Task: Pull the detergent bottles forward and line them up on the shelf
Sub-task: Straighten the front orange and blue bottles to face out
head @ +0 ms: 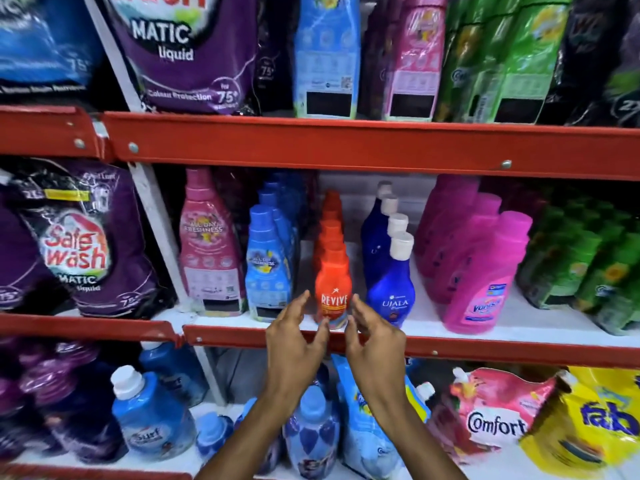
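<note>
The red Revive bottle (pixel 333 293) is seen at the front edge of the middle shelf (pixel 450 346), first in its row. The left hand (pixel 294 337) and right hand (pixel 375 336) are held beside it, fingers (pixel 300 301) spread open, nothing gripped.

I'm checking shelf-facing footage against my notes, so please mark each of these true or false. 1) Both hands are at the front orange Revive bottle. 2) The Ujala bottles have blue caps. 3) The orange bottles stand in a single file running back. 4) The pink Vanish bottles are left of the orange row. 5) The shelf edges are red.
1) True: the left hand and right hand flank the front Revive bottle, fingers open.
2) False: the Ujala bottles have white caps.
3) True.
4) False: the Vanish bottles stand right of the Ujala row.
5) True: the shelf edge is red.
</note>
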The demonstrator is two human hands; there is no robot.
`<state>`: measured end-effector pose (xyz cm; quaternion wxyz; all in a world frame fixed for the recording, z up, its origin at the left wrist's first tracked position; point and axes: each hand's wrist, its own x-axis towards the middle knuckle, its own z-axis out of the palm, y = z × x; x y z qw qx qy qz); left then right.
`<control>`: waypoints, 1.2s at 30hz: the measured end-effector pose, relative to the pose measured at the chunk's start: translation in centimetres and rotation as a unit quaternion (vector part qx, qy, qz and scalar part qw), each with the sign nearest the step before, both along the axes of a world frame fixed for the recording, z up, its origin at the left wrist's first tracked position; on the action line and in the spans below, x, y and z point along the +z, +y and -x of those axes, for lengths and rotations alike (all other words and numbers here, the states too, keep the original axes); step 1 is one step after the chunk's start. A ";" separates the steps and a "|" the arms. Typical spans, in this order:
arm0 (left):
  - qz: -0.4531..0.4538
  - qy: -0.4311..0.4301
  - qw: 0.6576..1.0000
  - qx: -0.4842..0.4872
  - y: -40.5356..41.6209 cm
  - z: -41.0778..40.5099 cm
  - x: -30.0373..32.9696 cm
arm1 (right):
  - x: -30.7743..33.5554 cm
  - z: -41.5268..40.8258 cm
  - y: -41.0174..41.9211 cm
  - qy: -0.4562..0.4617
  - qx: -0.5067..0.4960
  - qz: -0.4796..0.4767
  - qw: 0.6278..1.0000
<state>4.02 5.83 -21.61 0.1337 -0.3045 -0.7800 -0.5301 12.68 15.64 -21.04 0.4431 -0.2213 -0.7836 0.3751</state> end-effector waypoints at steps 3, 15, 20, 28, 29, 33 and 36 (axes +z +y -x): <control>-0.003 -0.019 1.000 -0.021 0.4 0.6 0.3 | -0.1 0.7 0.1 -0.031 -0.020 0.022 0.999; 0.025 -0.037 0.998 -0.054 0.9 1.4 0.7 | -0.2 2.2 1.3 -0.076 0.012 0.025 0.997; 0.017 -0.036 0.998 -0.047 0.8 1.5 0.7 | -0.3 2.3 1.3 -0.063 0.018 0.023 0.998; 0.021 -0.025 0.999 -0.040 0.7 1.4 0.6 | 0.2 2.0 1.1 -0.042 0.026 0.043 0.998; 0.020 -0.024 0.999 -0.041 0.7 1.4 0.5 | 0.3 1.8 1.0 -0.033 0.027 0.045 0.998; -0.036 -0.011 0.999 0.004 0.0 0.7 0.3 | -0.1 0.0 0.8 0.029 -0.006 0.016 0.999; -0.091 0.030 0.995 0.032 -0.1 -1.0 0.7 | -0.5 -2.3 2.0 0.082 -0.060 -0.041 0.994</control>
